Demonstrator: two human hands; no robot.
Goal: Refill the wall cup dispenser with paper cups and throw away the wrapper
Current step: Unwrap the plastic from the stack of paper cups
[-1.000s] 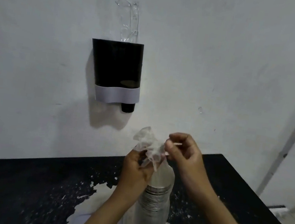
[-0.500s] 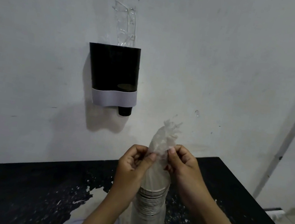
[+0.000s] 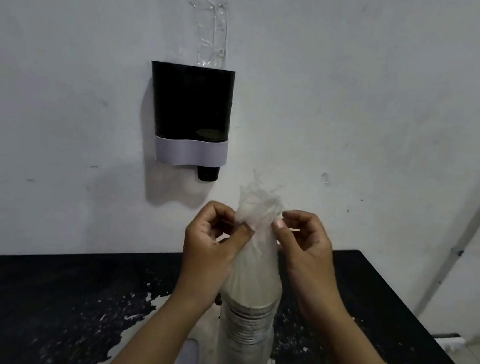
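A single head-worn wide-angle camera looks forward and slightly down, facing a white wall [image 3: 368, 92] square-on. The dispenser [image 3: 188, 113] hangs left of centre in the upper half of the frame, seen from slightly below. The left hand [image 3: 213, 240] and right hand [image 3: 304, 249] sit close to the lens at lower centre, forearms running out through the bottom edge. A black table [image 3: 30, 306] fills the lower third, its far edge meeting the wall. The wide lens bends straight lines at the frame's right edge. There is only this one view.
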